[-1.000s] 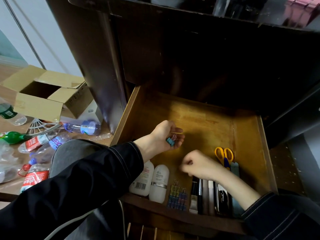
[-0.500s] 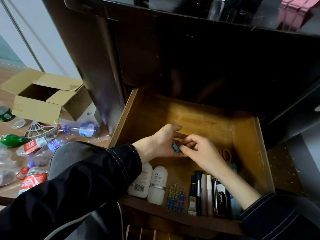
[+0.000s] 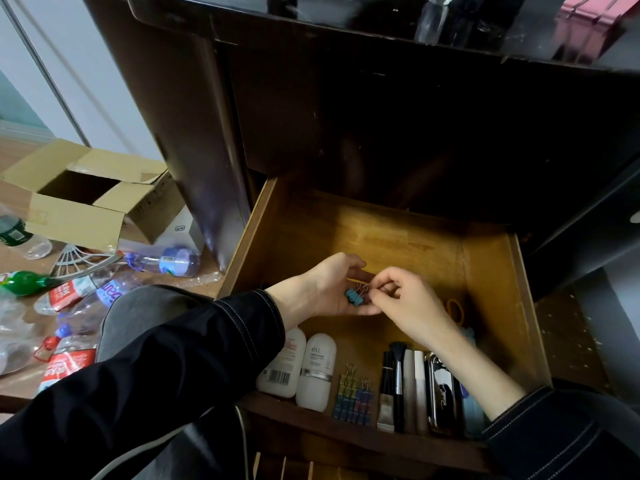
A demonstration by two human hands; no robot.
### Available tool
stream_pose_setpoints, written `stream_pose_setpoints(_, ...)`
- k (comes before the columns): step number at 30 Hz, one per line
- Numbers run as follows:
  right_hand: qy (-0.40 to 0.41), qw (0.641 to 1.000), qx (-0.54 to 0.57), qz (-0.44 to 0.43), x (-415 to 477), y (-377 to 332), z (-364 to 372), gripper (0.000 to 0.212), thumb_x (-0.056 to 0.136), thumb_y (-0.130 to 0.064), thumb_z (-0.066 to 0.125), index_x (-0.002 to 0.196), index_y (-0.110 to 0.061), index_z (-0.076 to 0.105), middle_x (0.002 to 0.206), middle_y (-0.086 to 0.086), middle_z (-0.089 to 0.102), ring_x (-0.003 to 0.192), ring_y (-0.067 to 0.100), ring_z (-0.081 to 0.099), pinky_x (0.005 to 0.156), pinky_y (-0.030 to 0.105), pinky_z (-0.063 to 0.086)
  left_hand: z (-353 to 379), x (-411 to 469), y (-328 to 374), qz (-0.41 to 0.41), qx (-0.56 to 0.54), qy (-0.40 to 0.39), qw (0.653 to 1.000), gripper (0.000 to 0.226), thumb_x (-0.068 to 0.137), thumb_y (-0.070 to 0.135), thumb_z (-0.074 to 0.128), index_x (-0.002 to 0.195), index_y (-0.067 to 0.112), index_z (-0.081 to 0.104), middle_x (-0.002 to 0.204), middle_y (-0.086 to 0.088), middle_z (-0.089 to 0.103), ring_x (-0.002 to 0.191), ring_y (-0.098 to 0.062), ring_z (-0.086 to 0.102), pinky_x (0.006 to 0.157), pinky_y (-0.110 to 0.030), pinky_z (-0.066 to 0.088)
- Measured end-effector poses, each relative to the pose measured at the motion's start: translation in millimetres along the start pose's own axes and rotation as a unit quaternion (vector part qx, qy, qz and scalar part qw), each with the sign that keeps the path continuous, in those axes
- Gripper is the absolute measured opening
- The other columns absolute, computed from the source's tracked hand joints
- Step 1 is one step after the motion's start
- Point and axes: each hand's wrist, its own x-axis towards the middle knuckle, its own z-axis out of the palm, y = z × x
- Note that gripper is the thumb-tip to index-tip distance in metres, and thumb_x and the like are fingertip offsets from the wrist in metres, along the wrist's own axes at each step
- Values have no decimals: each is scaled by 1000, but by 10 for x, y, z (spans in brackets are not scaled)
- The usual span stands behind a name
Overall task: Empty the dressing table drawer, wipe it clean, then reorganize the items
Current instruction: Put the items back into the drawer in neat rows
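The wooden drawer (image 3: 391, 237) stands pulled out below the dark dressing table. My left hand (image 3: 329, 289) hovers palm-up over its middle and cradles small teal binder clips (image 3: 354, 296). My right hand (image 3: 405, 303) meets it from the right and pinches the wire handle of one of these clips. Along the drawer's front lie two white bottles (image 3: 301, 367), a row of coloured binder clips (image 3: 353, 398), a make-up brush (image 3: 397, 379), slim tubes (image 3: 415, 386) and a shiny black case (image 3: 443, 393). Yellow-handled scissors (image 3: 455, 308) peek out behind my right hand.
On the floor at the left lie an open cardboard box (image 3: 79, 199), several plastic bottles (image 3: 162, 261) and a white fan grille (image 3: 76, 261). My grey-trousered knee (image 3: 145, 317) is against the drawer's left side. A pink item (image 3: 585, 22) sits on the tabletop.
My right hand rose from the drawer floor to my left hand and now pinches a teal clip there. The scissors became mostly hidden behind it.
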Motion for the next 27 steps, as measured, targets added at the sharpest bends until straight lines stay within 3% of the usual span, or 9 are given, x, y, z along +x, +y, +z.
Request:
stream_pose_setpoints(3,-22,999,-27,-11,-15,-10,1,8,86,-27,70,84,-32,64,71,-6,60,67,8,57,60,30,47,-5,15,-5,-1,11,1,1000,21,105,23,40,111,6,51,125,-17,48,104,-34,57,69,-44,63)
stream_pose_setpoints(8,-4,1000,-20,-2,-15,-17,-28,11,86,-28,72,78,-31,65,69,-9,61,66,1,55,59,21,44,-26,26,-2,-14,17,-2,1000,27,104,24,42,116,2,54,127,-25,49,103,-38,60,82,-45,60)
stream_pose_setpoints(11,16,1000,-3,4,-14,-19,-33,12,86,-27,72,76,-29,65,68,-7,62,63,-1,54,57,21,42,-36,42,-7,8,25,19,999,21,102,17,44,110,1,55,125,-22,52,100,-37,60,80,-45,60)
stream_pose_setpoints(15,70,997,21,26,-11,-30,-76,10,89,-30,71,80,-28,68,75,-9,67,73,5,61,66,31,51,-52,52,4,30,53,66,996,23,98,16,48,106,-2,61,104,-22,62,78,-29,62,65,-35,59)
stream_pose_setpoints(19,73,996,36,45,0,-18,-127,8,89,-29,68,81,-28,69,76,-8,71,81,12,67,76,43,57,-46,54,-10,46,98,79,991,21,94,13,52,99,-1,67,101,-19,65,77,-26,61,66,-33,56)
stream_pose_setpoints(22,14,997,-5,74,20,29,-142,10,87,-28,68,77,-27,69,69,-9,71,75,11,68,73,40,56,-50,85,-17,65,115,128,983,19,94,14,55,100,1,68,97,-17,66,78,-26,61,67,-34,56)
stream_pose_setpoints(24,-84,992,-29,84,18,49,-131,12,88,-22,68,76,-26,69,67,-13,72,66,0,66,66,31,52,-63,115,-11,81,128,157,976,25,93,13,56,110,-1,67,93,-15,64,76,-25,59,66,-34,55)
stream_pose_setpoints(27,-228,969,-57,74,-5,57,-63,9,84,-15,69,77,-21,72,75,3,74,65,10,63,64,32,49,-67,121,-3,92,134,164,973,31,92,13,57,118,-2,64,91,-15,63,72,-23,58,60,-31,53)
